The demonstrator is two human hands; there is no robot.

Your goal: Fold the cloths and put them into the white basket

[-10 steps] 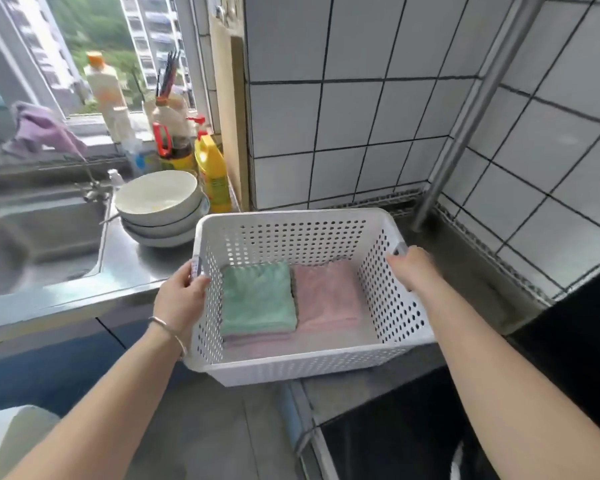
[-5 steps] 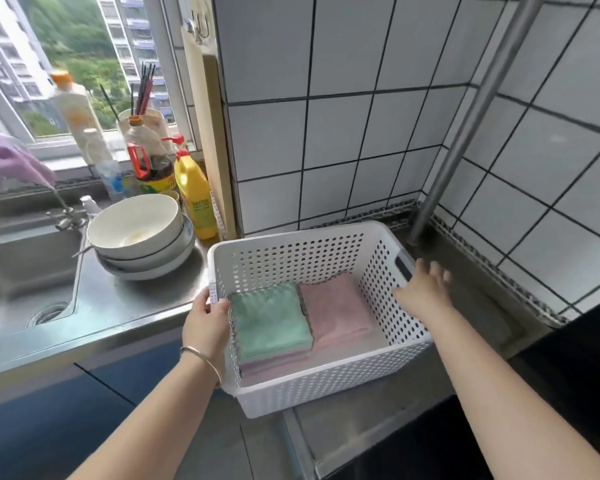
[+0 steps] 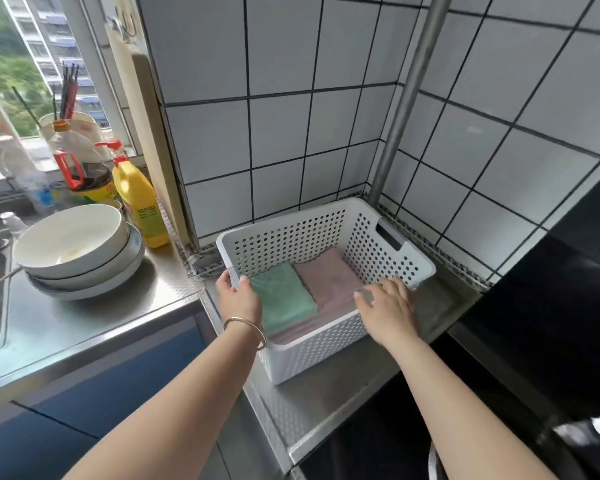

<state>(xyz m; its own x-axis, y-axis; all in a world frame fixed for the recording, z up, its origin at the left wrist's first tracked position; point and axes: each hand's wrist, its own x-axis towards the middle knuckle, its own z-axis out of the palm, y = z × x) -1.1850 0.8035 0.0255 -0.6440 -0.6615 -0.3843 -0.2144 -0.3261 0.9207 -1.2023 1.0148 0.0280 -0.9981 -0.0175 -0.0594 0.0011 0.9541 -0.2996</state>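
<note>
The white perforated basket (image 3: 388, 244) stands on the steel counter in the tiled corner. Inside it lie a folded green cloth (image 3: 284, 294) on the left and a folded pink cloth (image 3: 329, 277) on the right, with more pink cloth under them. My left hand (image 3: 238, 299) grips the basket's left rim, thumb outside and fingers inside. My right hand (image 3: 390, 308) hovers with spread, relaxed fingers over the basket's front right corner and holds nothing.
Stacked white bowls (image 3: 73, 244) sit on the counter to the left, beside a yellow bottle (image 3: 141, 207) and other bottles by the window. A metal pole (image 3: 409, 98) rises behind the basket. A black stove surface (image 3: 534, 341) lies to the right, a sink at far left.
The basket has moved away from me and to the right, into the tiled corner. My right hand has let go of the right handle and come back toward the front corner.
</note>
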